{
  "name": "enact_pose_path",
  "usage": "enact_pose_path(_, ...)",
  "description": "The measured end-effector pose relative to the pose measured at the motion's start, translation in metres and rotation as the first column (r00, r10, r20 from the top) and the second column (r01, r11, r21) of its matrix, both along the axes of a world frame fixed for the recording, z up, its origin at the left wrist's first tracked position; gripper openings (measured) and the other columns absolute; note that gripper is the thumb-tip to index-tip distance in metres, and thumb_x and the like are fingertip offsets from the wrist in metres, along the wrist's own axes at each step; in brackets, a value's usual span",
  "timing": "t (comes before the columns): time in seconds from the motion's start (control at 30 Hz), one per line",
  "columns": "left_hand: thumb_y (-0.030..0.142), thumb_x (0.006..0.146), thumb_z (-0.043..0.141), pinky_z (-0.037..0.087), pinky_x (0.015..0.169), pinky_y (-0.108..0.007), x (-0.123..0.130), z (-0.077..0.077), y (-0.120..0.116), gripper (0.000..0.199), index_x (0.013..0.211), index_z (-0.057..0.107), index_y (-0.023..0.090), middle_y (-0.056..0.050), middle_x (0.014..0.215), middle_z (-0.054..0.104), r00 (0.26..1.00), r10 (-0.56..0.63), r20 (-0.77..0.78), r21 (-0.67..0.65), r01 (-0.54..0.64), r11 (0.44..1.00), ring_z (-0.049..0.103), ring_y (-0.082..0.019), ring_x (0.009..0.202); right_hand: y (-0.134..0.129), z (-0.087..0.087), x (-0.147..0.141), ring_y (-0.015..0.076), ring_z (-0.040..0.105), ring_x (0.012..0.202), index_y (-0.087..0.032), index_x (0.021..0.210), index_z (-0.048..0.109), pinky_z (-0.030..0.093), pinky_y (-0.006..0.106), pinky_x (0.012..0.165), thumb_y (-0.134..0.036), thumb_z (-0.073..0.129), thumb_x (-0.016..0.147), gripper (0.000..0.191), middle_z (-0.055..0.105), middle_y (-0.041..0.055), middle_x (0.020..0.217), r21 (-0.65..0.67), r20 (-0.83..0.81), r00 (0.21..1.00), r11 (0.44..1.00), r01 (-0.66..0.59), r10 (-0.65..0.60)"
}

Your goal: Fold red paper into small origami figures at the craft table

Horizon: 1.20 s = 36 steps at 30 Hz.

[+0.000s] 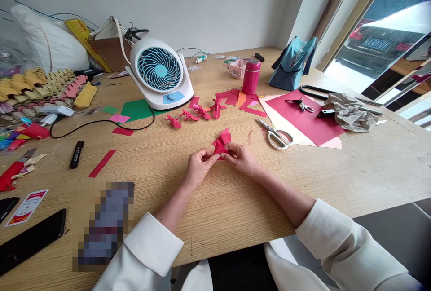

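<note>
Between my two hands is a small piece of folded red paper [220, 148], pointed at the top. My left hand [200, 165] pinches its left edge between thumb and fingers. On the other side, the thumb and fingers of my right hand [243, 160] are closed on its right edge. Flat red paper scraps [226, 132] lie just behind it. Farther back stands a row of several folded red paper figures [191, 115]. To the right of my right hand rest scissors [280, 139] with pale handles.
A white and blue fan [158, 73] stands at the back, its black cord running left. Right of it are a pink bottle [251, 77], a teal bag [292, 64] and large red sheets [303, 118] under keys. A black marker [77, 154] and phones lie left.
</note>
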<state>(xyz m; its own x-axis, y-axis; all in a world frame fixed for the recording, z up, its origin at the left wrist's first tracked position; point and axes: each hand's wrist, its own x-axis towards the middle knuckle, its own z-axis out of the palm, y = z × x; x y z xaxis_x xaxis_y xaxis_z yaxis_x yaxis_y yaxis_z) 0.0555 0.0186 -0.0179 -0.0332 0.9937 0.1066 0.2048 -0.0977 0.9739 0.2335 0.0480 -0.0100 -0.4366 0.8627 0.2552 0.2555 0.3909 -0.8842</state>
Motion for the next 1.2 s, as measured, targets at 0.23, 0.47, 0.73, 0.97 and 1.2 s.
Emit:
enact_pose_path(0.23, 0.040, 0.073, 0.073, 0.037, 0.059, -0.023, 0.0007, -0.0030, 0.0004, 0.029, 0.065, 0.061, 0.015, 0.002, 0.063, 0.055, 0.999, 0.003, 0.050, -0.020, -0.002, 1.000, 0.047, -0.010, 0.060, 0.0005, -0.0019, -0.0006, 0.0115, 0.039, 0.059, -0.017, 0.075, 0.056, 0.031, 0.025, 0.056, -0.044, 0.058, 0.086, 0.029, 0.048, -0.0020, 0.065, -0.089, -0.047, 0.999, 0.996, 0.006, -0.010)
enact_pose_path(0.47, 0.038, 0.071, 0.074, 0.038, 0.059, -0.021, 0.0041, 0.0046, -0.0003, 0.027, 0.070, 0.061, 0.015, 0.003, 0.066, 0.056, 0.980, 0.017, 0.197, -0.065, -0.004, 0.998, 0.046, -0.008, 0.059, 0.0006, -0.0045, -0.0023, 0.0125, 0.044, 0.062, -0.017, 0.081, 0.058, 0.034, 0.025, 0.058, -0.047, 0.066, 0.081, 0.032, 0.053, -0.0013, 0.068, -0.143, -0.129, 0.992, 0.990, -0.023, 0.004)
enact_pose_path(0.73, 0.038, 0.062, 0.083, 0.041, 0.056, -0.019, 0.0065, 0.0034, 0.0003, 0.035, 0.072, 0.057, 0.016, 0.004, 0.067, 0.055, 0.864, 0.102, 0.493, -0.178, -0.015, 0.984, 0.046, -0.005, 0.056, 0.0022, -0.0088, -0.0084, 0.0100, 0.043, 0.055, -0.017, 0.079, 0.059, 0.033, 0.024, 0.053, -0.058, 0.075, 0.069, 0.045, 0.053, -0.0035, 0.063, -0.360, -0.357, 0.932, 0.930, -0.073, -0.065)
enact_pose_path(0.97, 0.034, 0.064, 0.083, 0.041, 0.057, -0.019, 0.0079, 0.0019, -0.0016, 0.032, 0.072, 0.057, 0.015, 0.004, 0.065, 0.055, 0.877, 0.072, 0.475, -0.160, 0.005, 0.987, 0.048, -0.005, 0.056, 0.0023, -0.0054, -0.0080, 0.0091, 0.047, 0.054, -0.017, 0.068, 0.060, 0.036, 0.024, 0.055, -0.056, 0.078, 0.068, 0.043, 0.057, -0.0025, 0.061, -0.388, -0.427, 0.894, 0.921, -0.042, -0.139)
enact_pose_path(1.2, 0.034, 0.064, 0.083, 0.041, 0.058, -0.021, 0.0081, 0.0029, -0.0017, 0.031, 0.074, 0.060, 0.014, 0.004, 0.067, 0.057, 0.893, 0.074, 0.445, -0.161, -0.001, 0.987, 0.048, -0.006, 0.056, 0.0032, -0.0060, -0.0068, 0.0095, 0.047, 0.053, -0.017, 0.065, 0.061, 0.036, 0.025, 0.054, -0.055, 0.077, 0.070, 0.042, 0.058, -0.0016, 0.061, -0.359, -0.440, 0.887, 0.933, -0.031, -0.139)
